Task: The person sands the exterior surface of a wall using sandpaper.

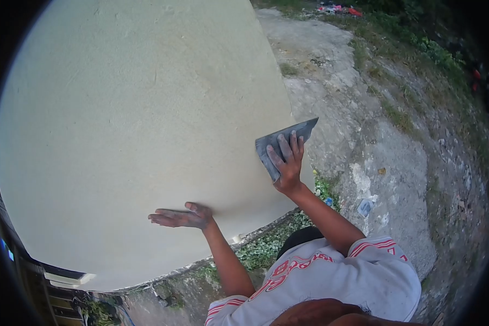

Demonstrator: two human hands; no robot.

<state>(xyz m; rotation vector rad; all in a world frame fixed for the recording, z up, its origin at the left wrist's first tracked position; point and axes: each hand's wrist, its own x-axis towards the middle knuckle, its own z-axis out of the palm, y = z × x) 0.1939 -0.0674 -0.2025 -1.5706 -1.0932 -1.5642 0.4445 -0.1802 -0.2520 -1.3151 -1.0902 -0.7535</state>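
A dark grey sheet of sandpaper (267,142) lies against the pale wall (141,125) close to its right-hand edge, one pointed corner sticking out past that edge. My right hand (289,160) holds the sheet, its dusty fingers spread across the back. Lower and to the left, my left hand (182,216) is empty, fingers stretched out and the thumb apart. It is close to the wall surface, with grey dust on the fingers and palm.
Rough concrete ground (388,163) runs along the right side. Low green plants (266,251) grow at the wall's foot. A small crumpled wrapper (365,207) lies on the concrete. Grass and bushes (437,54) border the far right.
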